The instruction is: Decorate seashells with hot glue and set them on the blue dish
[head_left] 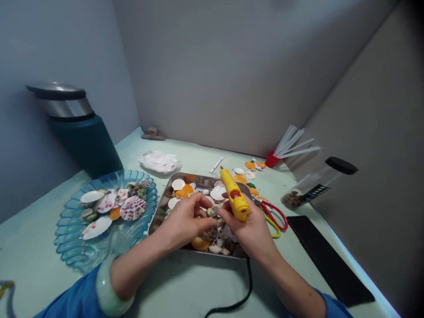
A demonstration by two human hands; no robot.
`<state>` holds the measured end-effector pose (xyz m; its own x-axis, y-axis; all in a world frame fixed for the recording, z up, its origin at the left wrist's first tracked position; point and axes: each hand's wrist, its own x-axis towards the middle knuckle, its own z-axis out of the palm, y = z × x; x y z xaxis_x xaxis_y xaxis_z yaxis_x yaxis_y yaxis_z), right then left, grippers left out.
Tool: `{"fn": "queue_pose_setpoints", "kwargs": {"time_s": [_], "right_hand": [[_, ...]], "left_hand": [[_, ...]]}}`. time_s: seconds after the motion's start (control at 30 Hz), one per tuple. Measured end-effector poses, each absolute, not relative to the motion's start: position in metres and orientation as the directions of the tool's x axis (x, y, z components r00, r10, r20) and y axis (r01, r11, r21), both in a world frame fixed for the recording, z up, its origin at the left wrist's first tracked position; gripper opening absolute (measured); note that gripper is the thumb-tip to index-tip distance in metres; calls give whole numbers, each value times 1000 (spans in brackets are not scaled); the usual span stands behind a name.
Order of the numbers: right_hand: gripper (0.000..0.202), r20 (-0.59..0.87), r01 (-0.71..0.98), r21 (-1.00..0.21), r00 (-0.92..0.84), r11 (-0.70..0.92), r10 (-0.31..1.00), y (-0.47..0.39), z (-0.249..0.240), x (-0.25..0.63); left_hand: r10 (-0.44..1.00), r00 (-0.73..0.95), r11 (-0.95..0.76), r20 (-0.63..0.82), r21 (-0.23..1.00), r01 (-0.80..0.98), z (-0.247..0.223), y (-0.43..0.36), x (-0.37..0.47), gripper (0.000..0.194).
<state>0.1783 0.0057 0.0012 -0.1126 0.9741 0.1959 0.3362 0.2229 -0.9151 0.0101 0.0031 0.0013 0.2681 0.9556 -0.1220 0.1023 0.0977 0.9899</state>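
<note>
Over a metal tray [218,255] of shells, both hands come together. My right hand [250,227] holds a yellow glue gun [233,194], its nozzle pointing up and away. The thumb and finger of that hand also reach a small shell [213,211] between the hands. My left hand [190,221] has its fingers curled around the left side of this shell, and its fingertips partly hide it. White, orange and striped shells lie in the tray beneath. A black cord runs down from the tray's front edge.
A blue glass plate [71,238] of shells sits left, before a teal bottle [86,141]. Scissors [276,221] and a black slab [327,260] lie right. Behind them stand a jar [306,187] and a red cup [272,159] of white sticks. Crumpled tissue [159,161] lies behind.
</note>
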Motion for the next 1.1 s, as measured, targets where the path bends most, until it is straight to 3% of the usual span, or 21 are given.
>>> {"fn": "queue_pose_setpoints", "kwargs": {"time_s": [0.2,0.47,0.6,1.1], "right_hand": [[21,37,229,-972,-77,54,996,6,9,180],[32,-106,-52,-992,-165,-116,981,4,6,186],[30,-113,-124,-983,-182,-137,977,4,5,184],[32,-169,-228,-953,-136,-197,976,-2,6,174]], "left_hand": [[932,298,256,-207,957,-137,6,0,12,28],[909,324,360,-261,883,-301,5,1,11,29],[914,302,361,-270,883,-300,5,1,9,35],[903,370,342,-219,887,-309,-6,0,10,30]]}}
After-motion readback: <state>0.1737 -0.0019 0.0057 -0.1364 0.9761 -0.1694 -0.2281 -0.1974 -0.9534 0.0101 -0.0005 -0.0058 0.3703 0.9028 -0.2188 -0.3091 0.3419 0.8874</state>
